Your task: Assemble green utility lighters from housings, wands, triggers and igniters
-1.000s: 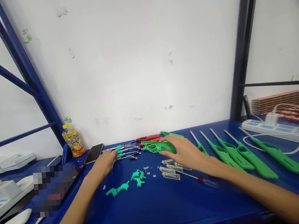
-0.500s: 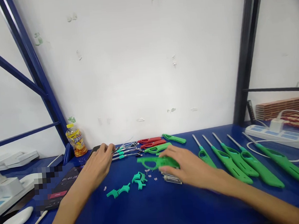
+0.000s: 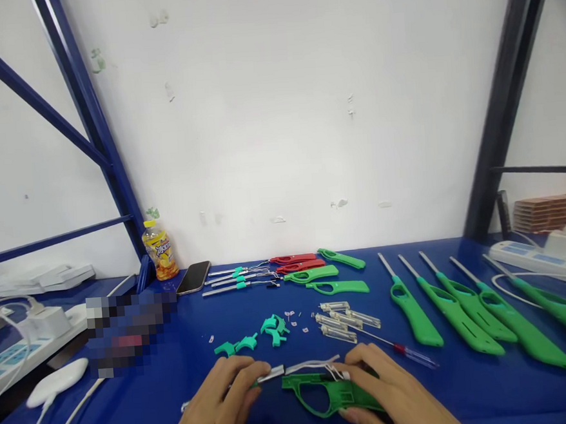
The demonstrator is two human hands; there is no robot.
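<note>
My left hand (image 3: 223,400), near the front of the table, pinches a metal lighter tube (image 3: 275,373). Thin wires (image 3: 308,365) run from its end towards my right hand (image 3: 390,392). The fingers of that hand are closed on a green lighter handle shell (image 3: 342,398), which lies with its hollow side up and its trigger opening to the left. A small white-and-black part (image 3: 341,376) at the wires' end sits by the right fingertips, partly hidden. Teal triggers (image 3: 246,344) lie just beyond my left hand. Several clear fuel tanks (image 3: 340,332) lie beyond my right.
Finished-looking green lighters (image 3: 445,307) line the right side. A screwdriver (image 3: 414,354) lies beside the tanks. Further back are red shells (image 3: 299,266), green shells (image 3: 339,287), wired metal tubes (image 3: 225,289), a phone (image 3: 193,277) and a bottle (image 3: 160,253). Power strips (image 3: 533,259) flank the table.
My left hand has come back from the row of tubes with one tube in it. My right hand has brought the green shell nearer, and both hands now meet at the front.
</note>
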